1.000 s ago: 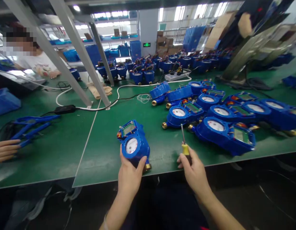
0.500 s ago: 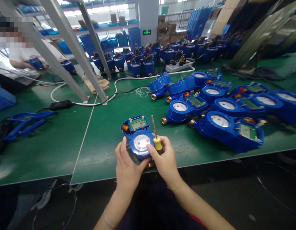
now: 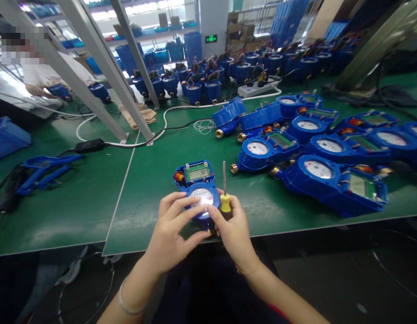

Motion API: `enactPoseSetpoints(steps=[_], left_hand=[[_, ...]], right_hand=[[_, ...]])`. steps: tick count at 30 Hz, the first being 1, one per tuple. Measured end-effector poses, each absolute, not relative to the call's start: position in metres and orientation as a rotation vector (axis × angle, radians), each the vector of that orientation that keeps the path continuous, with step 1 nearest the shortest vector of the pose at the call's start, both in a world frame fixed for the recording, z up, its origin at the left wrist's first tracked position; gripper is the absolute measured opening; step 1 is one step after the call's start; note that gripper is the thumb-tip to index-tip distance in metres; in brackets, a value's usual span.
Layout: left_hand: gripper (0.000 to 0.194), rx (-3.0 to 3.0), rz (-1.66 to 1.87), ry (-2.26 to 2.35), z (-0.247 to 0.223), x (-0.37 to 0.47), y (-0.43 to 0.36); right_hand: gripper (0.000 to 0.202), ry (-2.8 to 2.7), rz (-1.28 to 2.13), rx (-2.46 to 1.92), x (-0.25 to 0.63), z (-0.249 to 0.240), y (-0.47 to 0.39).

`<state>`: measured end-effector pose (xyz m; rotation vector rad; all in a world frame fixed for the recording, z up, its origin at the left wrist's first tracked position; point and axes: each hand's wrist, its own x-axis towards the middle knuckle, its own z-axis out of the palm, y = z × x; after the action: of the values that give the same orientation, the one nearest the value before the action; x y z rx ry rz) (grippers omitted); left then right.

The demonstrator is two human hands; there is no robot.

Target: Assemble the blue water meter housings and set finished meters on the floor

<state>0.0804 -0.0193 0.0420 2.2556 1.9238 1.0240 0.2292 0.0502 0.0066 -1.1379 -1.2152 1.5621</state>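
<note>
Meter (image 3: 197,186), blue, lies flat at the near edge of the green table (image 3: 144,180), display end pointing away from the person and round dial toward them. Its small LCD window is visible above the dial.

Left hand (image 3: 171,231) reaches in from below left, forearm angled up to the right, wrist slightly bent, a thin bracelet (image 3: 125,303) on the wrist. The fingers are spread and curled, tips resting on the left rim of the dial; the thumb points toward the right hand. The hand touches the meter but does not enclose it.

Right hand (image 3: 233,229) comes in from below right, forearm angled up to the left. It is closed around a screwdriver (image 3: 224,193): the yellow collar shows just above the fist and the metal shaft stands nearly upright, tip pointing away from the person, just beside the meter's right side. The thumb extends left and touches the lower right edge of the dial. Thumb tips of both hands lie close together over the near end of the meter.

To the right, a cluster of meters (image 3: 316,144) lies on the same table. A second person (image 3: 42,76) sits at far left, beyond slanted metal struts (image 3: 103,76).
</note>
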Motion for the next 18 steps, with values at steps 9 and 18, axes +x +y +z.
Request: enactPoseSetpoints(steps=[9, 18], left_hand=[[0.025, 1.250, 1.323, 2.285, 0.040, 0.089, 0.031], [0.023, 1.238, 1.336, 2.182, 0.039, 0.083, 0.028]], right_hand=[[0.047, -1.230, 1.535, -1.138, 0.226, 0.005, 0.048], [0.045, -1.238, 1.482, -1.140, 0.223, 0.008, 0.044]])
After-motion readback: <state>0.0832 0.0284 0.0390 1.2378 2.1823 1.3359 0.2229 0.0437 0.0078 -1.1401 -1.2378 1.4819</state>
